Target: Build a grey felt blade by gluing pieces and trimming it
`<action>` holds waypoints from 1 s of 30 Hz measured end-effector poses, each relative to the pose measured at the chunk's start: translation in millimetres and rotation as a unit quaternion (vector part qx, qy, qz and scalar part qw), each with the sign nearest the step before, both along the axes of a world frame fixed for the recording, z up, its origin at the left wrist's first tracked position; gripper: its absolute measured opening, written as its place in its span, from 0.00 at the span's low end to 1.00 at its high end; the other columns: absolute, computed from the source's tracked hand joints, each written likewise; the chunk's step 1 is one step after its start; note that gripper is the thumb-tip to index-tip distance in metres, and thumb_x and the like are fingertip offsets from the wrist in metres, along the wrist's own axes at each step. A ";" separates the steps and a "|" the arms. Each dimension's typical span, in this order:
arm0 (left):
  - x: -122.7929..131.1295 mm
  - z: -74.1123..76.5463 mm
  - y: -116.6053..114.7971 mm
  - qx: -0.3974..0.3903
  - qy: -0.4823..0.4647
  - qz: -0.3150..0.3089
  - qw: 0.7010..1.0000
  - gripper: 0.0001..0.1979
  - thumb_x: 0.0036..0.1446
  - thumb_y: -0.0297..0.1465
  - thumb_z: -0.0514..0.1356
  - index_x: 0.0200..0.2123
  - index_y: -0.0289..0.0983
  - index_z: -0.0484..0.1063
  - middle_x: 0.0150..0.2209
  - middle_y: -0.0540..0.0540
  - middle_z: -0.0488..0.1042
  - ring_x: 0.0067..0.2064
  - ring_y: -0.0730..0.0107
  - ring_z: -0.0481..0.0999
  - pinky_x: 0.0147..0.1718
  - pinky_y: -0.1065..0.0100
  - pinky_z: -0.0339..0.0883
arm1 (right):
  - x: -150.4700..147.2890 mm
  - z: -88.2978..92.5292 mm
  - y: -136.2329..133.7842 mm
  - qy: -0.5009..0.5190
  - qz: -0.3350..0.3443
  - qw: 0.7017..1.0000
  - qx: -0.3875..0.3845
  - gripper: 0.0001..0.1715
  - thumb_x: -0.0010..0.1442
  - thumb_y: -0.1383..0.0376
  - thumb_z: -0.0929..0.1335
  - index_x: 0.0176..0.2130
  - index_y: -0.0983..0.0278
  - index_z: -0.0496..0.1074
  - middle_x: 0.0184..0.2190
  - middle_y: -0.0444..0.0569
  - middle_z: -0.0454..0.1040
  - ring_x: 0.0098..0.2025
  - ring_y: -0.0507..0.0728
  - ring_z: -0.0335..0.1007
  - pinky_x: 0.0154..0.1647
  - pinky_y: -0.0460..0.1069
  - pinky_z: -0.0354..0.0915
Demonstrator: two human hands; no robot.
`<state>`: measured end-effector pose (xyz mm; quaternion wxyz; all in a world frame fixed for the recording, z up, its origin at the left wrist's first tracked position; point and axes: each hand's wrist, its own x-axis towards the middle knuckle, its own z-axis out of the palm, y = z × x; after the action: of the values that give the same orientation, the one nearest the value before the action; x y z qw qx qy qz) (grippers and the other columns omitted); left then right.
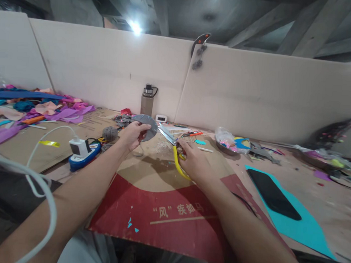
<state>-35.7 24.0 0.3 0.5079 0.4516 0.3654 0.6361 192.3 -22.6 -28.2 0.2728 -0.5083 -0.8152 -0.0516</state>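
Note:
My left hand (134, 135) pinches a round grey disc (150, 130) by its left edge, raised above the cardboard sheet (148, 179). A pair of scissors (168, 137) with yellow handles is in my right hand (191, 158), its fingers around the handles. The blades point left and end close to the disc's right edge; whether they touch it I cannot tell. Below both hands, the red and tan cardboard bears printed characters and a few small turquoise scraps (130, 223). A ball of grey yarn (110, 133) lies to the left of my left hand.
A water bottle (147, 101) and a small white digital clock (161, 118) stand at the back by the partition. A blue power strip (85, 157) with a white charger is at left, near coloured scraps (45, 106). A black phone (273, 194) lies on turquoise sheet at right.

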 end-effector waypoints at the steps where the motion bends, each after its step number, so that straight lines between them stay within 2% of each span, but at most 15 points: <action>1: 0.1 -0.1 -0.2 0.003 0.002 -0.001 1.000 0.15 0.34 0.28 0.69 0.29 0.32 0.72 0.27 0.48 0.75 0.25 0.78 0.70 0.23 0.76 0.61 | 0.2 -0.7 0.1 -0.012 -0.002 1.000 0.004 0.31 0.56 0.66 0.62 0.59 0.58 0.60 0.47 0.54 0.71 0.44 0.60 0.69 0.42 0.50 0.63; 6: 0.0 0.7 -2.4 0.011 0.016 -0.001 1.000 0.15 0.34 0.28 0.68 0.29 0.32 0.72 0.26 0.50 0.74 0.21 0.81 0.66 0.19 0.77 0.57 | 1.3 -2.5 0.1 -0.042 -0.008 0.999 0.019 0.31 0.57 0.66 0.62 0.60 0.58 0.59 0.48 0.55 0.70 0.42 0.60 0.70 0.39 0.50 0.62; 11: 0.1 2.0 -4.1 -0.001 0.020 -0.004 1.000 0.15 0.34 0.28 0.67 0.29 0.32 0.71 0.27 0.48 0.75 0.24 0.77 0.70 0.24 0.75 0.63 | 3.3 -2.1 0.7 -0.052 -0.011 0.998 0.030 0.30 0.58 0.65 0.61 0.60 0.57 0.58 0.46 0.54 0.71 0.41 0.60 0.70 0.37 0.50 0.62; 17: -1.9 1.9 -0.6 0.004 0.003 -0.002 1.000 0.10 0.34 0.25 0.65 0.25 0.32 0.70 0.24 0.50 0.73 0.24 0.77 0.71 0.24 0.75 0.64 | 4.8 -3.6 1.8 -0.057 0.006 0.997 0.043 0.31 0.58 0.66 0.61 0.61 0.56 0.57 0.48 0.53 0.70 0.43 0.58 0.69 0.40 0.49 0.62; 22: -5.7 4.8 -0.4 -0.034 -0.018 -0.019 0.999 0.07 0.35 0.22 0.62 0.23 0.34 0.68 0.22 0.50 0.72 0.22 0.77 0.70 0.22 0.76 0.63 | 4.8 -1.8 -0.6 -0.082 -0.001 0.995 0.061 0.31 0.59 0.67 0.60 0.61 0.54 0.56 0.49 0.53 0.69 0.43 0.59 0.69 0.40 0.49 0.62; 30: -14.4 3.6 1.0 -0.095 -0.014 -0.035 0.995 0.06 0.36 0.21 0.61 0.20 0.34 0.65 0.19 0.51 0.69 0.19 0.78 0.68 0.17 0.76 0.60 | 1.2 2.0 -6.5 -0.090 -0.004 0.996 0.023 0.29 0.60 0.66 0.60 0.60 0.55 0.59 0.49 0.53 0.69 0.41 0.58 0.70 0.37 0.49 0.62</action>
<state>-50.1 25.0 3.9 0.5751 0.4048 0.4008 0.5871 193.5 -29.1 -26.3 0.2098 -0.4985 -0.8329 -0.1174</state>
